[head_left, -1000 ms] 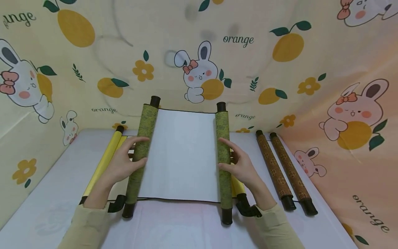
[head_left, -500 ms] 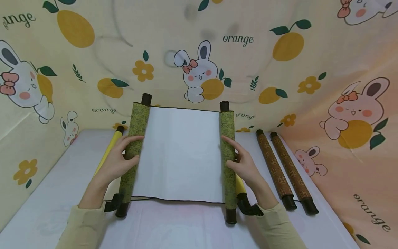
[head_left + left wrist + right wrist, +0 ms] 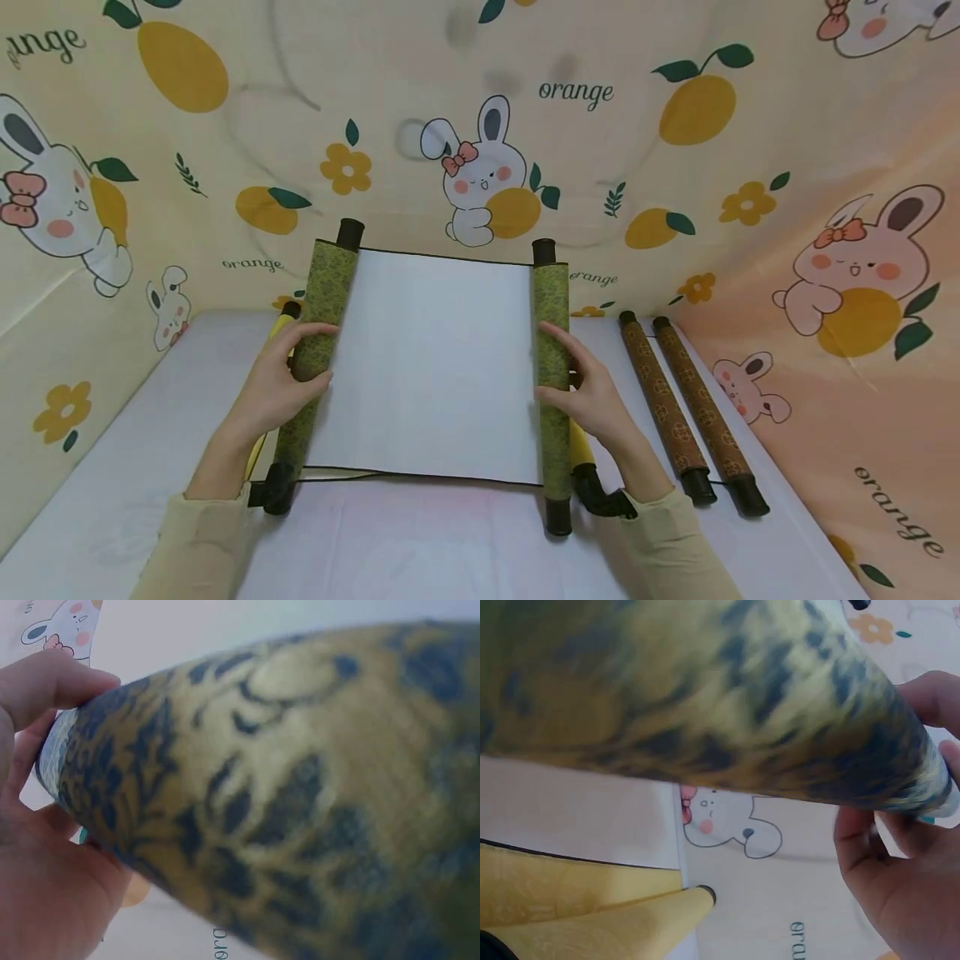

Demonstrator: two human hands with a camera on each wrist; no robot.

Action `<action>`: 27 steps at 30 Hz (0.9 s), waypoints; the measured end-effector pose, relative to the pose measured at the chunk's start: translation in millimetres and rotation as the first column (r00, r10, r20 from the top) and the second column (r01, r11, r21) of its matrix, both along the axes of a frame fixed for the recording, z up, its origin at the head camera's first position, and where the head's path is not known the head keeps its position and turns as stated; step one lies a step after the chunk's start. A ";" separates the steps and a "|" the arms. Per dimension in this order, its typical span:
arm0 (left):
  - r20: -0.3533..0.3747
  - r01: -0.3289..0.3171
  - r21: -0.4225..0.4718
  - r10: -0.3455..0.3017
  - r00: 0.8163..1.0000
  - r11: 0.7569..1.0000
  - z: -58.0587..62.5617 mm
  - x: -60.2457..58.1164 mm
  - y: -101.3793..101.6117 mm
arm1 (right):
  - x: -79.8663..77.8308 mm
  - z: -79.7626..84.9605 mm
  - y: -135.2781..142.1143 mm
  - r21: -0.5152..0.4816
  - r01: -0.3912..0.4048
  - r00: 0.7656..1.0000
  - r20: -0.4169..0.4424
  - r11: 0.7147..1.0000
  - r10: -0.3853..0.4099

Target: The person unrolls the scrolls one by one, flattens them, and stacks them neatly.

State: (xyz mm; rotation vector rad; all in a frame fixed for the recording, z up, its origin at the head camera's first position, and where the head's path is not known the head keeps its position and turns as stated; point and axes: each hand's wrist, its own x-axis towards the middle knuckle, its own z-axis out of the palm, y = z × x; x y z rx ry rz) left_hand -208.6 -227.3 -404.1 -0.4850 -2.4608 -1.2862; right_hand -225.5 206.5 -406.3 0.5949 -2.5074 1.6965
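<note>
A green patterned scroll (image 3: 423, 367) is partly unrolled, its blank white sheet stretched between two rolled ends with black knobs. My left hand (image 3: 279, 379) grips the left roll, thumb in front and fingers round its outer side. Around the right roll (image 3: 553, 333) curl the fingers of my right hand (image 3: 592, 387). Dark floral print covers the roll (image 3: 285, 765) in the left wrist view. Behind the green scroll lies a yellow scroll (image 3: 592, 900), mostly hidden by it in the head view.
Two brown patterned rolls (image 3: 663, 408) with black ends lie side by side at the right of the white table (image 3: 420, 550). A cloth backdrop (image 3: 420, 75) printed with rabbits and oranges rises behind and at the sides.
Both hands have moved apart, the left one farther, widening the white sheet between the rolls. The left roll now covers more of the yellow scroll.
</note>
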 end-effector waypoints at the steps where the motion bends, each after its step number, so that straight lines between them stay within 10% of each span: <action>1: -0.003 -0.005 -0.001 0.005 1.000 1.000 0.1 0.3 -0.4 | 0.2 0.7 0.6 -0.001 -0.004 1.000 -0.006 1.000 0.004; 27: 0.026 -0.092 0.073 0.090 0.996 0.993 5.9 2.0 -14.3 | -3.4 0.8 10.2 0.005 0.092 0.996 0.009 0.996 -0.093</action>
